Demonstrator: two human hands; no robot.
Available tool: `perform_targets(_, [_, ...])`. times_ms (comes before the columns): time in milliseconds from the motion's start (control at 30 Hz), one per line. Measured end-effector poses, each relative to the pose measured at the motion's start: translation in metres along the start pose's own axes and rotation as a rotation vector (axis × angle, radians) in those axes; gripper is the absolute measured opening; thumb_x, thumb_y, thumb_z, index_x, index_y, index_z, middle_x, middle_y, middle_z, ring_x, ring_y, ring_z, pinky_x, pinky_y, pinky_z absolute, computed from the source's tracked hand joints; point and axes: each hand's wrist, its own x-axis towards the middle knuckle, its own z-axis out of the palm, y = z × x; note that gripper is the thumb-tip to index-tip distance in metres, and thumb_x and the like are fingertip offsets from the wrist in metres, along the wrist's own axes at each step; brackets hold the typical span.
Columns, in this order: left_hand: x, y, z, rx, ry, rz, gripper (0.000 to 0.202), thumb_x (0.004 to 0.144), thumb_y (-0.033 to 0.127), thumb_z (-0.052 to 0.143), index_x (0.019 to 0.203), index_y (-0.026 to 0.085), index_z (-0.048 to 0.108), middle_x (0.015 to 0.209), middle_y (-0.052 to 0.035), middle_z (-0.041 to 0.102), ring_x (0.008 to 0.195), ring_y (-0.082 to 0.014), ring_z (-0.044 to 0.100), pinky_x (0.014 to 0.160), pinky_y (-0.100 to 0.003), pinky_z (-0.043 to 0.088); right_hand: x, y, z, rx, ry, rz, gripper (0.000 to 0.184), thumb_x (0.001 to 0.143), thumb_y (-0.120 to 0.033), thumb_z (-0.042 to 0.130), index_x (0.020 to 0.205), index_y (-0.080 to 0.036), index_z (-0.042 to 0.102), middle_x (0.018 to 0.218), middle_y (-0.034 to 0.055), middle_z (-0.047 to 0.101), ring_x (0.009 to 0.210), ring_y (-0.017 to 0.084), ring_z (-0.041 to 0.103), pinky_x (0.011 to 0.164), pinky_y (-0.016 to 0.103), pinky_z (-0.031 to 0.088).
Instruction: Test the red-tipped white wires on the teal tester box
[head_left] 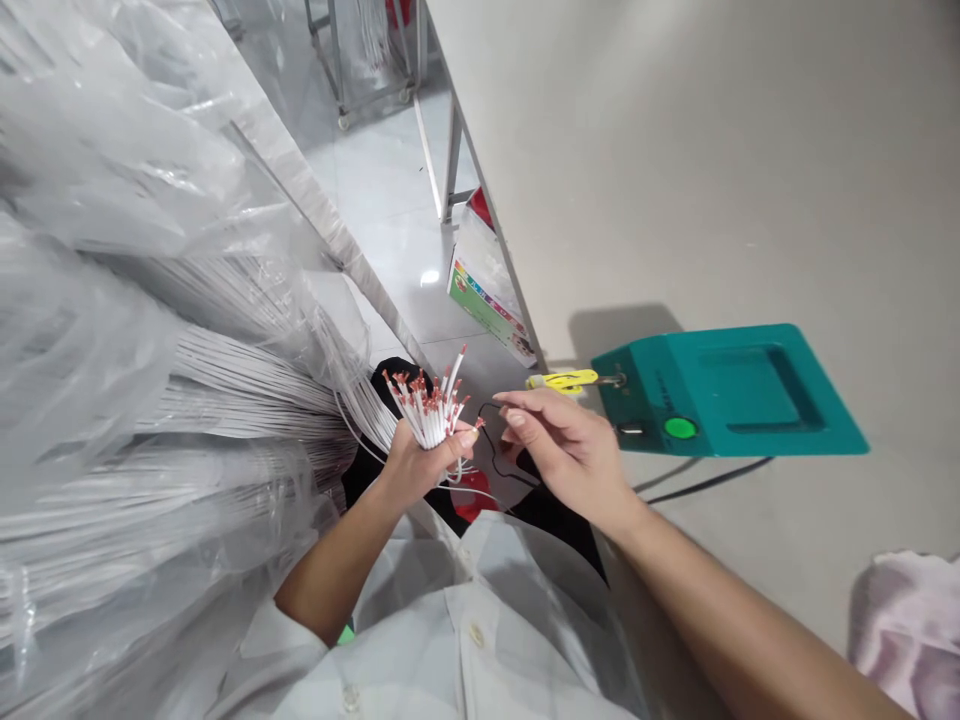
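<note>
My left hand (420,465) is closed around a bundle of white wires (429,420), whose stripped copper ends fan out above the fist. One wire end sticks out by the thumb tip, apart from the others. Just to the right, my right hand (570,450) has its thumb and index finger drawn close together. A thin black wire (491,450) loops down from these fingertips; the grip on it is partly hidden. Beside that hand on the table is a teal box (720,390) with a lit green button and a yellow clip (564,381) at its left side.
Long white wires (247,385) under clear plastic sheeting (112,150) fill the left side, along a rack rail (330,250). The grey table (675,200) spans the right. A printed carton (487,290) stands on the floor between. Pinkish cloth (911,630) lies at lower right.
</note>
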Motion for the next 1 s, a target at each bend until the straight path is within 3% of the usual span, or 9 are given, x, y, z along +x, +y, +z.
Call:
perform_targets(100, [0.0,0.001,-0.002,-0.005,-0.049,0.01,0.022,0.073,0.034,0.059,0.063,0.014,0.059,0.055,0.0013,0.052,0.049,-0.0083,0.045,0.05,-0.023,0.036,0.005,-0.005,-0.006,0.003,-0.054,-0.088,0.016,0.08,-0.022,0.058,0.095,-0.021,0.064,0.087,0.005,0.063,0.075,0.014,0.06,0.063,0.026,0.049])
perform_targets(300, [0.002,0.002,-0.009,-0.034,-0.243,0.024,0.029,0.067,0.041,0.065,0.058,0.015,0.057,0.051,0.0002,0.05,0.047,-0.0092,0.044,0.048,-0.023,0.035,0.022,-0.015,-0.016,0.074,-0.442,-0.154,0.013,0.082,-0.023,0.056,0.081,-0.022,0.069,0.084,0.0042,0.061,0.074,0.011,0.06,0.067,0.023,0.049])
perform_targets(400, [0.003,-0.002,-0.014,-0.13,-0.312,-0.015,0.032,0.063,0.045,0.068,0.058,0.015,0.057,0.049,0.0009,0.049,0.045,-0.0088,0.042,0.046,-0.023,0.033,0.028,-0.015,-0.015,0.177,-0.542,-0.143,0.012,0.081,-0.022,0.057,0.079,-0.019,0.069,0.083,0.0044,0.06,0.075,0.011,0.059,0.068,0.024,0.048])
perform_targets(567, [0.005,-0.014,-0.018,-0.285,-0.207,0.008,0.033,0.062,0.046,0.068,0.06,0.015,0.057,0.047,0.002,0.049,0.042,-0.0079,0.04,0.043,-0.022,0.029,0.023,-0.01,0.013,0.609,-0.355,0.157,0.015,0.073,-0.032,0.066,0.072,-0.017,0.066,0.078,0.0017,0.057,0.064,0.009,0.056,0.06,0.024,0.047])
perform_targets(667, [0.007,-0.019,-0.017,-0.353,-0.137,0.013,0.037,0.059,0.05,0.068,0.058,0.016,0.054,0.045,0.0034,0.045,0.043,-0.008,0.04,0.045,-0.023,0.031,0.015,-0.009,0.031,0.776,-0.263,0.289,0.019,0.074,-0.035,0.065,0.068,-0.017,0.065,0.074,-0.0002,0.056,0.051,0.005,0.047,0.048,0.02,0.04])
perform_targets(867, [0.011,-0.019,-0.007,-0.386,-0.083,-0.007,0.038,0.059,0.051,0.067,0.058,0.016,0.053,0.048,0.0023,0.047,0.046,-0.0102,0.044,0.046,-0.025,0.036,0.007,-0.014,0.041,0.891,-0.111,0.517,0.024,0.07,-0.039,0.067,0.073,-0.016,0.064,0.054,-0.0029,0.056,0.043,0.005,0.038,0.041,0.02,0.029])
perform_targets(1000, [0.008,-0.013,0.001,-0.193,0.059,0.083,0.027,0.067,0.041,0.066,0.068,0.015,0.062,0.052,0.0016,0.053,0.046,-0.0086,0.045,0.048,-0.023,0.036,0.008,-0.011,0.038,0.78,0.026,0.536,0.024,0.066,-0.04,0.069,0.071,-0.016,0.065,0.056,-0.0028,0.056,0.045,0.005,0.04,0.042,0.019,0.031])
